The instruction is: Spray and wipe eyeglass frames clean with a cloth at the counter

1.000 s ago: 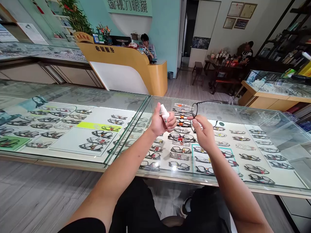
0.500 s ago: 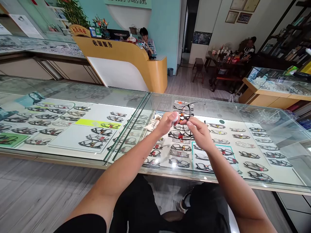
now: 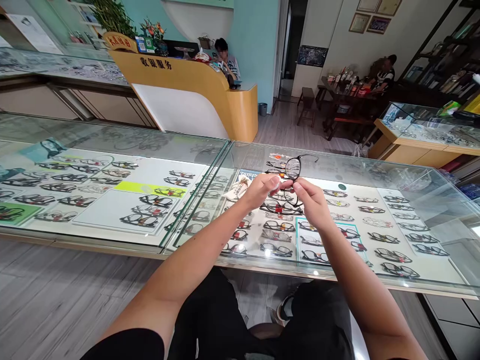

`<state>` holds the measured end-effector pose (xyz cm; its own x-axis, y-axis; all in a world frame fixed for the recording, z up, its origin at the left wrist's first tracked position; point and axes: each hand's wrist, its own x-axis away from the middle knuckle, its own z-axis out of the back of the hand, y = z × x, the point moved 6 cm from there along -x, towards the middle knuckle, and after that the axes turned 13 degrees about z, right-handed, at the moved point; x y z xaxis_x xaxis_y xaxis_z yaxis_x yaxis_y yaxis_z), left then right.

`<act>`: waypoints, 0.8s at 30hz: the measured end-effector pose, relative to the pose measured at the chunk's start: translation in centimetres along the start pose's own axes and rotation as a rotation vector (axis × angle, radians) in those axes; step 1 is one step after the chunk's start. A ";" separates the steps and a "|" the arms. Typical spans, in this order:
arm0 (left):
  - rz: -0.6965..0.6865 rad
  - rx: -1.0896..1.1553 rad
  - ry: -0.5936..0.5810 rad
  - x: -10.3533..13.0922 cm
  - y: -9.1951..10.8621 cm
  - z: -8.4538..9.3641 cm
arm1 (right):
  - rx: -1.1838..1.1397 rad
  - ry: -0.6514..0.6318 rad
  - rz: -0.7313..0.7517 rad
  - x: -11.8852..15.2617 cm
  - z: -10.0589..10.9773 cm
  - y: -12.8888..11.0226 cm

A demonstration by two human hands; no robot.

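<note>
My right hand (image 3: 313, 202) pinches a dark round-framed pair of glasses (image 3: 293, 168) above the glass counter, with one lens up and a temple arm pointing right. My left hand (image 3: 262, 190) is closed beside the frame, its fingertips close to the glasses. A small white item shows at its thumb; most of it is hidden by the fingers. Just left of that hand a cream cloth with printed marks (image 3: 237, 190) lies on the counter.
The glass display counter (image 3: 202, 272) holds rows of eyeglasses under its top. Beyond it stand a yellow reception desk (image 3: 180, 82) with a seated person (image 3: 227, 60), a wooden stool (image 3: 307, 102), and another person at a cluttered table on the right.
The glasses have turned and shifted slightly right in my hands. The white item at my left hand shows less than before. The view has moved a little.
</note>
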<state>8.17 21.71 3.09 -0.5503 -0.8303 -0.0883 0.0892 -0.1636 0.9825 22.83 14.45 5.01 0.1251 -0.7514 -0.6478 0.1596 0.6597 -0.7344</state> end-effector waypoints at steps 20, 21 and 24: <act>0.061 0.056 0.517 -2.1 -3.4 9.4 | -0.116 0.185 -0.101 0.2 2.4 2.8; 0.088 0.024 0.605 -2.2 -4.0 10.6 | -0.107 0.193 -0.104 0.2 2.6 2.9; 0.191 -0.170 0.792 -2.1 -5.7 13.3 | -0.103 0.215 -0.112 0.1 3.2 3.4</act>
<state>-2.28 31.49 -0.17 0.2280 -0.9708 -0.0746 0.2809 -0.0078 0.9597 26.52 16.55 3.12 -0.1006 -0.8072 -0.5816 0.0589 0.5787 -0.8134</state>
